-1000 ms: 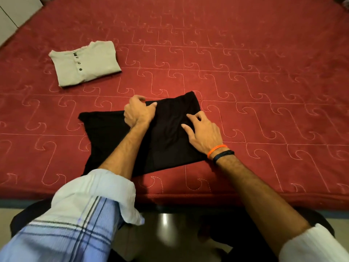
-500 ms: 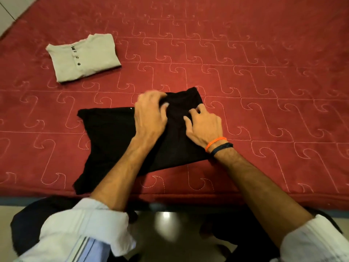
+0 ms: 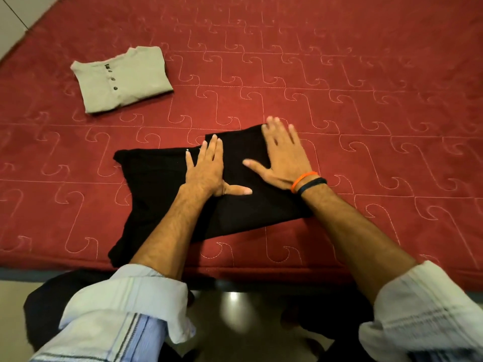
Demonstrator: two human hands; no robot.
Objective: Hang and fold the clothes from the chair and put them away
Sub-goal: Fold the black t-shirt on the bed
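A black garment [image 3: 251, 205] lies partly folded near the front edge of the red quilted bed [image 3: 339, 100]. My left hand [image 3: 209, 171] presses flat on its middle, fingers straight and thumb pointing right. My right hand [image 3: 283, 155], with orange and dark bands at the wrist, lies flat on the garment's far right part, fingers spread. A folded beige buttoned shirt [image 3: 122, 79] rests on the bed at the far left, apart from both hands.
The bed's front edge runs across the lower part of the view, with glossy floor [image 3: 235, 314] below it. A dark cloth [image 3: 44, 309] shows at the lower left by my sleeve. A pale floor or wall strip [image 3: 13, 22] borders the bed's far left corner.
Both hands have gone from pinching and tucking the black cloth with curled fingers to lying flat on it. The right hand slid toward the far right corner of the garment.
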